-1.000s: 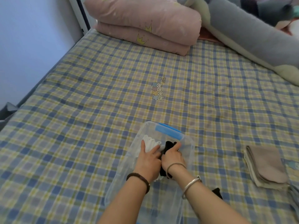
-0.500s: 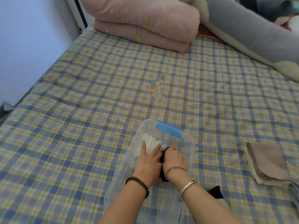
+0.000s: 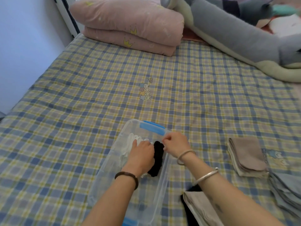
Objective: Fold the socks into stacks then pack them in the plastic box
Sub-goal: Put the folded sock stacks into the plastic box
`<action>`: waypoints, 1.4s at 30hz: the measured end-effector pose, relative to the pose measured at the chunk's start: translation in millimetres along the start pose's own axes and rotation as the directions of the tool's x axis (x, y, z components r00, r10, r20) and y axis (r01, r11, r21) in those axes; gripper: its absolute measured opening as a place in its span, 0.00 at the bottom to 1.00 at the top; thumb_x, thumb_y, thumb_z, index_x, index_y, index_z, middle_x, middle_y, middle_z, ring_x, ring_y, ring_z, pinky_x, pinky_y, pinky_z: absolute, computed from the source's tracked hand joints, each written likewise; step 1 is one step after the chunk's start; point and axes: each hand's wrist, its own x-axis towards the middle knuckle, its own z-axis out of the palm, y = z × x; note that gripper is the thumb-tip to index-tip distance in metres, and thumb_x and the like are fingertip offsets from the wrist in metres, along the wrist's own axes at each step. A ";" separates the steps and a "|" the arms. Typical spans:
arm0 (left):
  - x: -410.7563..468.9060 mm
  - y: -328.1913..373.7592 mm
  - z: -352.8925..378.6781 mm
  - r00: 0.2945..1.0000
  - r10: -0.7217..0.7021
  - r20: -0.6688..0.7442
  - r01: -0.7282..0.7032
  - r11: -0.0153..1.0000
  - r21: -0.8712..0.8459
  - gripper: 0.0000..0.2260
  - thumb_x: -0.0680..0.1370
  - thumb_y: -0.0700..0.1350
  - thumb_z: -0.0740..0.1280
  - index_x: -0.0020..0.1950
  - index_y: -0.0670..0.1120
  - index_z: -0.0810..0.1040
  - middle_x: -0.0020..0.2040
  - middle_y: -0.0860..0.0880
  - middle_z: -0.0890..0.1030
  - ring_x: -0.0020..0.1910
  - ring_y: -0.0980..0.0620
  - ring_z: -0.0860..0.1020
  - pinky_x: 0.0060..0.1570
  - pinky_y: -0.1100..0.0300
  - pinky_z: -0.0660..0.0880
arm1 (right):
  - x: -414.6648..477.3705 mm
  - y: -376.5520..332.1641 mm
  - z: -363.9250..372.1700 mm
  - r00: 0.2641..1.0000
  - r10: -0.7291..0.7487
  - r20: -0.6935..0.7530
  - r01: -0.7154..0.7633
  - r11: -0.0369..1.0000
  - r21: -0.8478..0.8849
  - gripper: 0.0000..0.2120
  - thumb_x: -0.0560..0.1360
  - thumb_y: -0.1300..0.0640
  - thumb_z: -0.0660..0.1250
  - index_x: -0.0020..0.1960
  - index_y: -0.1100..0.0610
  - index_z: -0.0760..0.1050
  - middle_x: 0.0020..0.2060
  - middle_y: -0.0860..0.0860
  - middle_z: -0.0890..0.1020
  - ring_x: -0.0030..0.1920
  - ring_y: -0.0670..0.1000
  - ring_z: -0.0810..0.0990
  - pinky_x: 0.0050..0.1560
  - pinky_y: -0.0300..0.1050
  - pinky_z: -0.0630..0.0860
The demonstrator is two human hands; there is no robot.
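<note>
A clear plastic box (image 3: 104, 176) with a blue latch (image 3: 152, 128) lies on the checked bed in front of me. Inside it a stack of white socks (image 3: 130, 142) stands on the left, with a stack of black socks (image 3: 157, 160) pressed against its right side. My left hand (image 3: 141, 154) rests on the white socks, its fingers bent down against the black stack. My right hand (image 3: 176, 144) hovers over the box's right rim beside the black socks. Its fingers are loosely curled and hold nothing that I can see.
A folded brown and beige sock stack (image 3: 247, 155) lies to the right, a grey stack (image 3: 286, 193) nearer me, and a beige and black stack (image 3: 200, 207) under my right forearm. A folded pink quilt (image 3: 130, 25) and grey bedding (image 3: 228, 30) fill the far end. A wall runs along the left.
My right hand has let go of the black socks and drawn back right, over the box's rim. The black stack now stands uncovered. My left hand stays on the white socks.
</note>
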 end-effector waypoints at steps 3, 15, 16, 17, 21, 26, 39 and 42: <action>0.1 31.9 -21.3 0.965 -0.095 -0.244 0.030 0.966 -0.257 0.14 0.76 0.38 0.56 0.60 0.44 0.73 0.58 0.47 0.77 0.56 0.47 0.75 0.57 0.56 0.67 | -1.9 38.7 -41.1 0.990 0.142 -0.024 -0.121 0.907 0.404 0.14 0.76 0.66 0.59 0.34 0.55 0.74 0.36 0.53 0.81 0.30 0.48 0.78 0.35 0.40 0.80; 30.2 268.7 2.9 0.974 0.225 -0.032 -0.216 0.873 -0.437 0.13 0.79 0.41 0.55 0.62 0.43 0.71 0.60 0.44 0.75 0.57 0.45 0.74 0.52 0.55 0.70 | -25.8 250.4 -139.9 0.881 0.468 -0.062 -0.317 0.683 0.658 0.11 0.75 0.68 0.59 0.36 0.60 0.73 0.30 0.55 0.76 0.27 0.49 0.75 0.31 0.43 0.76; 33.3 285.8 11.1 0.972 0.237 -0.008 -0.215 0.868 -0.448 0.13 0.78 0.40 0.55 0.62 0.44 0.71 0.61 0.44 0.75 0.57 0.45 0.74 0.53 0.54 0.71 | -28.1 268.7 -148.7 0.866 0.492 -0.085 -0.322 0.681 0.658 0.08 0.75 0.67 0.59 0.39 0.60 0.73 0.31 0.55 0.76 0.28 0.50 0.75 0.32 0.43 0.76; 36.3 298.7 19.0 0.971 0.240 0.016 -0.206 0.862 -0.463 0.14 0.78 0.39 0.56 0.62 0.44 0.71 0.61 0.44 0.75 0.58 0.44 0.74 0.54 0.53 0.71 | -30.1 284.9 -155.2 0.850 0.515 -0.113 -0.325 0.680 0.657 0.06 0.75 0.65 0.60 0.42 0.60 0.73 0.32 0.55 0.77 0.29 0.50 0.75 0.31 0.42 0.76; 49.4 351.9 58.7 0.963 0.230 0.138 -0.127 0.845 -0.519 0.16 0.78 0.37 0.55 0.64 0.45 0.70 0.62 0.44 0.74 0.59 0.44 0.73 0.56 0.52 0.72 | -38.0 366.6 -177.1 0.652 0.666 -0.363 -0.432 0.719 0.545 0.10 0.74 0.58 0.64 0.52 0.63 0.76 0.50 0.61 0.81 0.49 0.60 0.79 0.50 0.50 0.75; 58.9 389.5 97.7 0.955 0.210 0.209 -0.057 0.823 -0.565 0.19 0.78 0.38 0.55 0.69 0.48 0.64 0.65 0.43 0.71 0.62 0.43 0.71 0.59 0.51 0.70 | -37.1 420.4 -180.2 0.595 0.798 -0.098 -0.531 0.482 0.696 0.38 0.70 0.48 0.70 0.70 0.67 0.59 0.68 0.63 0.69 0.65 0.62 0.70 0.66 0.55 0.68; 60.2 407.3 117.4 0.968 0.061 0.243 0.077 0.849 -0.522 0.18 0.81 0.50 0.52 0.69 0.47 0.66 0.67 0.44 0.71 0.65 0.45 0.70 0.62 0.53 0.67 | -25.7 428.4 -162.7 0.760 0.623 0.184 -0.496 0.373 0.784 0.23 0.73 0.49 0.65 0.61 0.64 0.73 0.57 0.59 0.78 0.50 0.59 0.79 0.49 0.53 0.77; 55.3 405.2 113.9 0.971 0.043 0.234 0.101 0.816 -0.569 0.18 0.81 0.52 0.52 0.68 0.46 0.66 0.67 0.45 0.71 0.63 0.46 0.71 0.60 0.54 0.68 | -35.2 428.9 -167.8 0.765 0.601 0.230 -0.467 0.273 0.841 0.19 0.70 0.57 0.69 0.58 0.66 0.75 0.49 0.61 0.80 0.39 0.57 0.79 0.34 0.45 0.75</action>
